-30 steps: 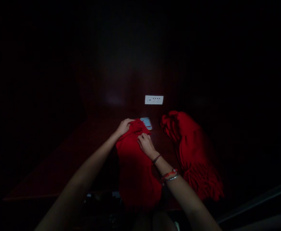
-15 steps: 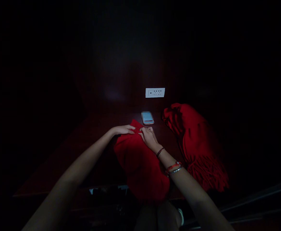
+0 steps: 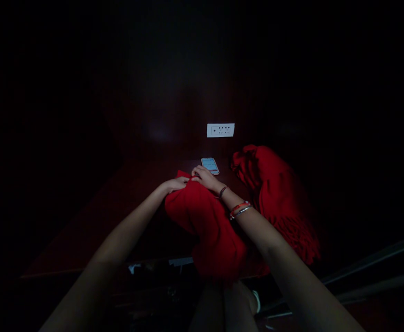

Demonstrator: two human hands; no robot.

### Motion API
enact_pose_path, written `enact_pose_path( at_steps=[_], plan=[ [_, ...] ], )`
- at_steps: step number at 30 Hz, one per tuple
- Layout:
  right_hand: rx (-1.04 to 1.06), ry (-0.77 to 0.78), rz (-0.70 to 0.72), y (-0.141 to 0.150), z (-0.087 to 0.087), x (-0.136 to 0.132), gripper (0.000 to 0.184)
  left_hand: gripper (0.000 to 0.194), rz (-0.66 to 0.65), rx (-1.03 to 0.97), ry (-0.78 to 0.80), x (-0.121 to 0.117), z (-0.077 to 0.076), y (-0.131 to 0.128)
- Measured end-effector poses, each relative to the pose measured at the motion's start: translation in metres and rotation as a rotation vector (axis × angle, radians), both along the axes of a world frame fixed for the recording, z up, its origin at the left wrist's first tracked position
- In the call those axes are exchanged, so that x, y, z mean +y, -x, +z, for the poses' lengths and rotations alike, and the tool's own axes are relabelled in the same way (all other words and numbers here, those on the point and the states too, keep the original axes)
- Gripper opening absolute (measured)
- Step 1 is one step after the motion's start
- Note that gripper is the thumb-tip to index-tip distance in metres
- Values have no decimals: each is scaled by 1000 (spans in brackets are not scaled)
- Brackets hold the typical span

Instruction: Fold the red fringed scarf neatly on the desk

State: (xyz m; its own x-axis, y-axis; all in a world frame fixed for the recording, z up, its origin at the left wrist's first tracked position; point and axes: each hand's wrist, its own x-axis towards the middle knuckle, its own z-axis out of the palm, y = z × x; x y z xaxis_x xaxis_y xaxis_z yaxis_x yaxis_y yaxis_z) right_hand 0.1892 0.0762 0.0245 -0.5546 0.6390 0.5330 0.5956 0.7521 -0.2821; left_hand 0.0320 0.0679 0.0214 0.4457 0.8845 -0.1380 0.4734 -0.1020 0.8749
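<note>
A red cloth, perhaps a scarf (image 3: 205, 207), lies bunched on the dark table and hangs over its front edge. At its far end my left hand (image 3: 177, 184) is closed on the fabric, the fingertips partly hidden by a fold. Close beside it, my right hand (image 3: 204, 177) has its fingers curled on the same end of the cloth. Dark, red and silver bands circle my right wrist and forearm. Just beyond my right hand lies a lit phone (image 3: 211, 165), face up.
To the right sits a second red cloth, a fringed scarf (image 3: 278, 184), in a heap. A white socket plate (image 3: 220, 130) is on the back wall. The dark wooden table (image 3: 94, 221) ends at a front edge above my legs. The surroundings are very dim.
Both hands have drawn closer together on the far end of the cloth, which is more bunched. Its hanging part has swung right. The phone's near end, earlier covered by the cloth, now shows.
</note>
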Motion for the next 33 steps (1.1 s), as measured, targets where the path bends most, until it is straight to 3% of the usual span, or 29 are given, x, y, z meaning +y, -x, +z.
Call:
enact_pose_path(
  at_steps=[4, 7, 10, 12, 15, 18, 20, 22, 24, 26, 28, 30, 33],
  plan=[
    [156, -41, -216, -28, 1, -55, 6, 41, 236, 157, -333, -22, 9, 25],
    [76, 48, -126, -52, -5, -106, 14, 58, 186, 274, -423, -52, 9, 16],
    [-141, 53, -140, -62, -16, -132, 43, 87, 117, 425, -486, -73, 4, -11],
    [-248, 2, -208, -61, -23, -131, 48, 92, 102, 451, -498, -75, 0, -26],
    [-282, -63, -244, -53, -29, -110, 30, 75, 67, 313, -477, -61, -9, -33],
    [-158, -56, -204, -46, -26, -84, 18, 58, 42, 206, -447, -46, -16, -29],
    [-28, -9, -160, -42, -22, -72, 16, 56, 64, 271, -429, -47, -15, -30],
    [111, 59, -104, -40, -18, -67, 14, 58, 172, 413, -513, -59, -9, -34],
    [242, 109, -61, -42, -16, -72, 13, 57, 327, 547, -676, -77, -2, -42],
    [318, 126, -38, -49, -17, -84, 13, 49, 389, 631, -770, -95, 2, -50],
    [298, 137, -12, -60, -20, -99, 13, 50, 316, 687, -727, -109, 1, -57],
    [224, 157, 13, -71, -25, -112, 17, 63, 214, 737, -677, -115, -3, -61],
    [131, 165, 20, -80, -32, -124, 25, 73, 137, 777, -680, -109, -8, -62]
  ],
)
